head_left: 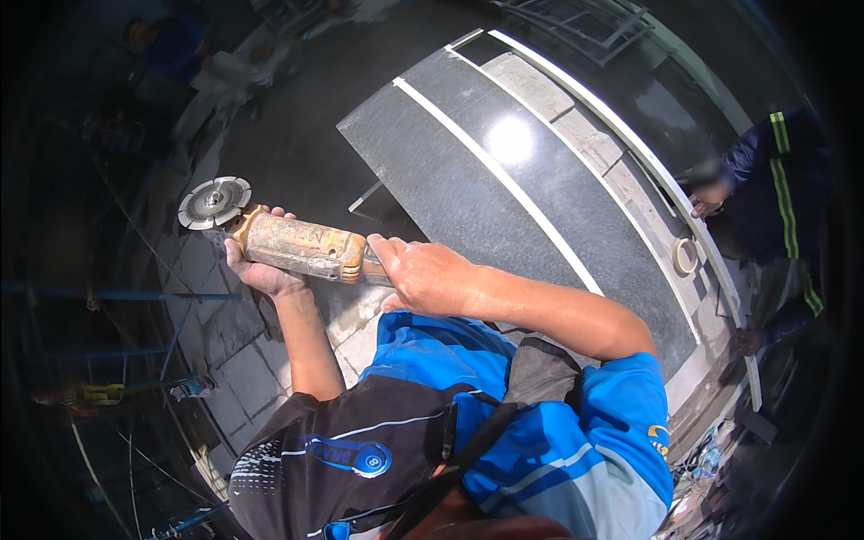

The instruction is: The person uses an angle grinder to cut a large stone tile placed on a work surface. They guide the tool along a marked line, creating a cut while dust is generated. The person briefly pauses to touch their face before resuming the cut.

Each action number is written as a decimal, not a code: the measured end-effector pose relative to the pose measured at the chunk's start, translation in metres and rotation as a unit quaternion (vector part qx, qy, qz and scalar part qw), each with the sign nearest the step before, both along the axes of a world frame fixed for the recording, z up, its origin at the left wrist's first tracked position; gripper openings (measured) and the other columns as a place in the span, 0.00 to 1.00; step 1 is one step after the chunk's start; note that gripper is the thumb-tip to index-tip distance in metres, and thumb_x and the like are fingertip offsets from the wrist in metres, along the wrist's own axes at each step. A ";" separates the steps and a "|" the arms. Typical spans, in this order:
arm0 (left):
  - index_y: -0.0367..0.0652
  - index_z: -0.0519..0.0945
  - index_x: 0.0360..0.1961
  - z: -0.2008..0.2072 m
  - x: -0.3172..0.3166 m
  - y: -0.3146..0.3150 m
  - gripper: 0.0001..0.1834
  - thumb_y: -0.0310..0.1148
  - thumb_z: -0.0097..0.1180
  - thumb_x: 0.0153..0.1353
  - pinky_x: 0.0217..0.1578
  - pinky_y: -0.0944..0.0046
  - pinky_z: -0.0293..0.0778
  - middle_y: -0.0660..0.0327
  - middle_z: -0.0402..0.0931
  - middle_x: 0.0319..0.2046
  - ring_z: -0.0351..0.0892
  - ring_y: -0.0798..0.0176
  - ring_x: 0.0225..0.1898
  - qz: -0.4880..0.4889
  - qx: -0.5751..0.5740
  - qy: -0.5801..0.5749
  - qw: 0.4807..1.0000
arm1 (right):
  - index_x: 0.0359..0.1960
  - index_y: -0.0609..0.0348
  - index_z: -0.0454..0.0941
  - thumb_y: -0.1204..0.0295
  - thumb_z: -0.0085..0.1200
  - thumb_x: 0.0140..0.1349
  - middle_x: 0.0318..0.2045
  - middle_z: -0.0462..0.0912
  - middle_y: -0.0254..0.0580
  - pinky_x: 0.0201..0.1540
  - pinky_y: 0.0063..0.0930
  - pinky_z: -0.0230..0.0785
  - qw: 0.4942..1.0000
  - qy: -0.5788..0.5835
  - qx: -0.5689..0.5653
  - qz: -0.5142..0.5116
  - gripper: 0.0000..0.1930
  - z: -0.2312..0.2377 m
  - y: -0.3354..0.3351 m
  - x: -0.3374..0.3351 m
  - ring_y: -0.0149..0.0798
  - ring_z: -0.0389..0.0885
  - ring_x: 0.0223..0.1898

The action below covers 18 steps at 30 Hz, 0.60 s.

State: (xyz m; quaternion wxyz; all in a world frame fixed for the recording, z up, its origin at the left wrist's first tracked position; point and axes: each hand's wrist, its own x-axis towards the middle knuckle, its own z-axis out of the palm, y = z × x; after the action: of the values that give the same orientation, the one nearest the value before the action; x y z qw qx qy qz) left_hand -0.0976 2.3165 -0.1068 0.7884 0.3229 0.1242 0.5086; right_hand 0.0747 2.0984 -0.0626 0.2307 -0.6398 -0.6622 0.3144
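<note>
I hold a worn, dust-caked yellow angle grinder across the front of my body. Its segmented cutting disc points out at the left and touches nothing. My left hand wraps round the grinder's front end from below, with fingertips showing over the far side. Around the narrow rear end closes my right hand. Just beyond the right hand lies a large dark grey slab with white strips running along it. The grinder is apart from the slab.
On the right, another person in dark clothing with reflective bands grips a long white straight bar at the slab's edge. A tape roll lies nearby. Blue bars stand at left. Another person is far left.
</note>
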 end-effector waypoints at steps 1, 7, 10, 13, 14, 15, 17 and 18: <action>0.32 0.77 0.54 0.003 0.005 -0.005 0.36 0.59 0.52 0.64 0.46 0.46 0.82 0.44 0.81 0.43 0.83 0.45 0.44 0.007 -0.031 0.012 0.999 | 0.65 0.77 0.57 0.58 0.68 0.59 0.47 0.78 0.68 0.45 0.47 0.81 1.000 -0.016 0.007 -0.005 0.43 -0.006 0.004 -0.002 0.65 0.84 0.43; 0.34 0.78 0.52 0.007 0.005 -0.009 0.35 0.60 0.52 0.63 0.41 0.47 0.85 0.42 0.82 0.40 0.85 0.45 0.39 0.028 -0.058 0.047 0.997 | 0.61 0.80 0.59 0.70 0.65 0.57 0.42 0.77 0.67 0.34 0.44 0.82 0.993 -0.091 0.045 -0.061 0.37 -0.016 0.004 -0.008 0.58 0.86 0.32; 0.36 0.78 0.51 0.005 0.003 -0.008 0.33 0.59 0.52 0.64 0.41 0.47 0.85 0.43 0.82 0.40 0.85 0.45 0.39 0.048 -0.054 0.068 0.995 | 0.61 0.82 0.59 0.74 0.60 0.58 0.43 0.77 0.68 0.31 0.44 0.82 0.990 -0.101 0.057 -0.083 0.34 -0.027 0.006 -0.015 0.58 0.86 0.30; 0.39 0.78 0.52 0.007 -0.002 -0.009 0.31 0.57 0.52 0.65 0.41 0.46 0.84 0.45 0.82 0.40 0.85 0.45 0.39 0.070 -0.055 0.081 0.993 | 0.60 0.83 0.59 0.76 0.56 0.58 0.42 0.76 0.68 0.30 0.45 0.82 0.984 -0.128 0.085 -0.095 0.31 -0.031 0.004 -0.021 0.58 0.86 0.27; 0.39 0.77 0.52 0.007 -0.001 -0.011 0.30 0.57 0.52 0.65 0.41 0.45 0.83 0.45 0.82 0.40 0.85 0.45 0.39 0.065 -0.055 0.085 0.993 | 0.61 0.84 0.59 0.76 0.55 0.59 0.41 0.76 0.67 0.29 0.45 0.82 0.979 -0.142 0.103 -0.105 0.31 -0.034 0.001 -0.023 0.58 0.86 0.27; 0.40 0.77 0.52 0.008 0.000 -0.010 0.30 0.57 0.52 0.65 0.41 0.45 0.83 0.46 0.82 0.40 0.85 0.46 0.39 0.061 -0.052 0.089 0.993 | 0.61 0.84 0.58 0.76 0.55 0.59 0.41 0.76 0.66 0.29 0.45 0.81 0.974 -0.155 0.124 -0.114 0.31 -0.036 0.002 -0.024 0.58 0.85 0.26; 0.41 0.77 0.52 0.008 0.001 -0.010 0.29 0.56 0.53 0.65 0.42 0.45 0.83 0.46 0.82 0.40 0.84 0.46 0.40 0.061 -0.053 0.095 0.992 | 0.57 0.83 0.60 0.75 0.58 0.58 0.40 0.76 0.66 0.29 0.45 0.82 0.977 -0.146 0.106 -0.115 0.30 -0.038 0.004 -0.025 0.58 0.86 0.27; 0.42 0.77 0.52 0.009 0.001 -0.011 0.29 0.56 0.53 0.65 0.42 0.45 0.83 0.46 0.82 0.40 0.84 0.46 0.40 0.066 -0.056 0.095 0.992 | 0.56 0.82 0.61 0.74 0.60 0.57 0.40 0.76 0.66 0.30 0.45 0.82 0.978 -0.142 0.099 -0.114 0.30 -0.038 0.005 -0.025 0.58 0.86 0.28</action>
State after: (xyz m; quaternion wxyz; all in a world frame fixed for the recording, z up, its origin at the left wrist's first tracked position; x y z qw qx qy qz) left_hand -0.0969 2.3057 -0.0981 0.7547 0.3158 0.2477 0.5189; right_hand 0.0498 2.1036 -0.1001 0.2309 -0.7234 -0.6386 0.1252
